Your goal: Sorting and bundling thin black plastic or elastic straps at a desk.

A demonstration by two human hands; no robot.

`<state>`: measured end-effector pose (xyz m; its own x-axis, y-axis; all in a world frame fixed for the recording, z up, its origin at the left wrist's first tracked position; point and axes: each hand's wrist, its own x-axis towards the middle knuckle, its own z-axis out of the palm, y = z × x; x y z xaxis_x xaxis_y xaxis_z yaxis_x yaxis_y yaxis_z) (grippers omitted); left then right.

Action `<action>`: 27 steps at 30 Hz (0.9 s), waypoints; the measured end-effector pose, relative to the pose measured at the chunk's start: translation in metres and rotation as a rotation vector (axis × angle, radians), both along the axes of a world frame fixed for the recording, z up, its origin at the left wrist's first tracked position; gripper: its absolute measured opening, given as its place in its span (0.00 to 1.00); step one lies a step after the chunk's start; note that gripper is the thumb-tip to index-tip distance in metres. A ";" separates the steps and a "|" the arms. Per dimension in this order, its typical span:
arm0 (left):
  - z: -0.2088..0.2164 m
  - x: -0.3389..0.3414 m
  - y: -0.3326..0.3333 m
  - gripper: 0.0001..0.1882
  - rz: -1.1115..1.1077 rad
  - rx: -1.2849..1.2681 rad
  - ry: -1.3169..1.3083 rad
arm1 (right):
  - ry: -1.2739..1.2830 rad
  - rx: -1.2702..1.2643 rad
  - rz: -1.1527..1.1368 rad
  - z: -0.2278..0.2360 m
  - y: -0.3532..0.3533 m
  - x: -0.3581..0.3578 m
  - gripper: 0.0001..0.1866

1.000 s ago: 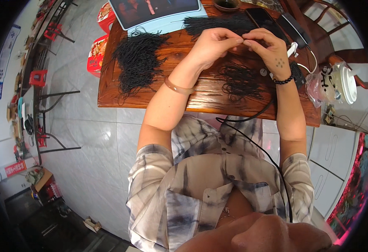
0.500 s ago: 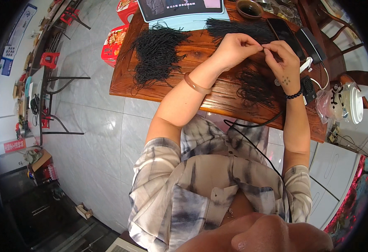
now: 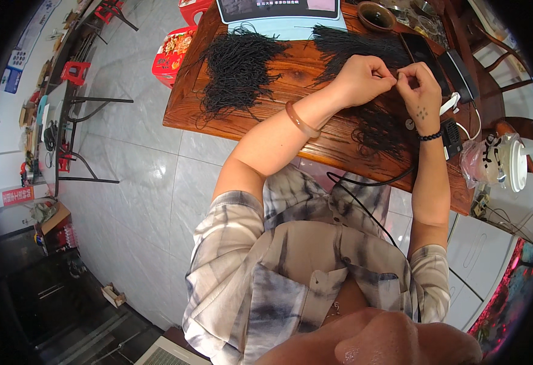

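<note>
My left hand (image 3: 363, 80) and my right hand (image 3: 421, 97) are raised over the wooden table, both in a pinch, their fingertips nearly meeting. What lies between the fingertips is too small to make out. Under and beside my right hand is a loose heap of thin black cords (image 3: 376, 135). A straighter bundle of black cords (image 3: 354, 50) stretches out beyond my hands. Farther left lies a bigger, tangled pile of black cords (image 3: 239, 73).
A tablet with a lit screen on a light blue base (image 3: 278, 12) stands at the far edge, beside a brown bowl (image 3: 376, 16). On the right are a dark phone (image 3: 423, 58), a black box (image 3: 458, 73) and a white-lidded cup in plastic (image 3: 512, 163). A black cable (image 3: 370, 182) hangs across my lap.
The whole view has shifted slightly, moving the table a little right in the picture. My hands stay pinched close together, with only small finger movements.
</note>
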<state>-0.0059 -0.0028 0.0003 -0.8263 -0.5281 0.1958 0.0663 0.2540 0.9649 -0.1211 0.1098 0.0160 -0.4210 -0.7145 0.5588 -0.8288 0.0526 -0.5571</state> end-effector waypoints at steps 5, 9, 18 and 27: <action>-0.002 0.001 -0.002 0.08 0.009 -0.018 -0.002 | 0.014 -0.053 0.233 -0.005 -0.003 -0.011 0.04; -0.005 0.004 -0.002 0.08 -0.098 -0.132 -0.011 | 0.055 0.245 -0.025 -0.001 0.005 -0.016 0.08; -0.013 0.004 0.003 0.07 -0.386 -0.534 0.032 | 0.517 0.421 -0.179 -0.026 0.005 -0.034 0.04; -0.016 -0.001 0.003 0.08 -0.208 -0.490 0.148 | 0.449 0.257 -0.201 -0.023 0.004 -0.029 0.03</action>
